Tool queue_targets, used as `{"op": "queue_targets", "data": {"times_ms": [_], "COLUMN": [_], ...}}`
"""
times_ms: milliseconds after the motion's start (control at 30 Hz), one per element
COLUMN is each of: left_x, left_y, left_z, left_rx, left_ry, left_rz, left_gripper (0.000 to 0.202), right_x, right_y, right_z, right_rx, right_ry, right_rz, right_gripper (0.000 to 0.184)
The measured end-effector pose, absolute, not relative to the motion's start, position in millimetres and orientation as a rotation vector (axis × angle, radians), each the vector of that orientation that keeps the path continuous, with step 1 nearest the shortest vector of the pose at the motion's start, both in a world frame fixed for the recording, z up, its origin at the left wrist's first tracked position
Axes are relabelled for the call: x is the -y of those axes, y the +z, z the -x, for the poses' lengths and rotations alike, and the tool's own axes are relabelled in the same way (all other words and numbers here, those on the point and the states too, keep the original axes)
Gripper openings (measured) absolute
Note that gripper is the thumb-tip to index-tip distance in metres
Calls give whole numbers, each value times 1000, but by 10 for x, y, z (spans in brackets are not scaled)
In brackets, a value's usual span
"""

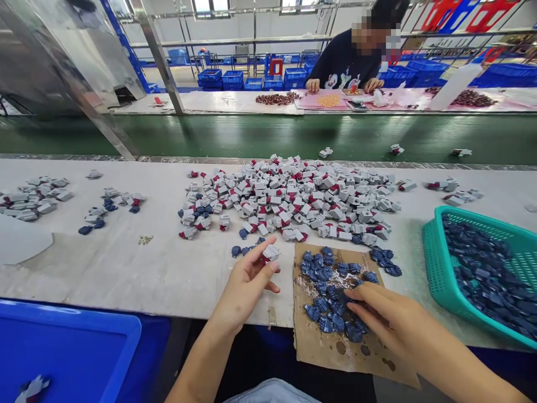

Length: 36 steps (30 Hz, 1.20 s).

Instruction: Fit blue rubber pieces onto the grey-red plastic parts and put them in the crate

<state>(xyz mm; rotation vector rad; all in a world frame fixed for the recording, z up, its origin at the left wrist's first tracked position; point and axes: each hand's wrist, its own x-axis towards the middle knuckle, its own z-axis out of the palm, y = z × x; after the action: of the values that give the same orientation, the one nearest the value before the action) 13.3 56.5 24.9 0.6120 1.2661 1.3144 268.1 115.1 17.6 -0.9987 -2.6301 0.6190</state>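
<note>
My left hand (247, 282) pinches a small white-and-red plastic part (271, 252) between thumb and fingers, just in front of a big pile of the same white-and-red parts (293, 198). My right hand (388, 319) rests on a brown cardboard sheet (331, 347), its fingertips touching a heap of dark blue parts (331, 294); whether it grips one I cannot tell.
A teal basket (436, 274) full of dark blue parts stands at the right. A blue bin (71, 350) sits at the lower left. Smaller part clusters (33, 198) lie at the left. Beyond a green conveyor belt (251, 137), another person (348, 61) works at the far table.
</note>
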Motion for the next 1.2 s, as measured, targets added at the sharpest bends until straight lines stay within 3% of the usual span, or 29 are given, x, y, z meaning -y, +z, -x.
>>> {"op": "queue_targets", "data": {"times_ms": [400, 633, 1200], "left_x": [-509, -455, -399], "left_y": [152, 300, 299], "left_z": [-320, -461, -538], "left_rx": [-1122, -970, -953], "left_ry": [1377, 1359, 1416], "left_rz": [-362, -313, -455], "left_gripper": [40, 29, 26], "right_x": [-1235, -1112, -967], "right_y": [315, 598, 653], "right_z": [-2630, -2429, -2180], "right_rx": [2718, 2344, 2353], "right_ry": [622, 489, 574], "right_rz": [949, 920, 790], "right_gripper": [32, 15, 5]}}
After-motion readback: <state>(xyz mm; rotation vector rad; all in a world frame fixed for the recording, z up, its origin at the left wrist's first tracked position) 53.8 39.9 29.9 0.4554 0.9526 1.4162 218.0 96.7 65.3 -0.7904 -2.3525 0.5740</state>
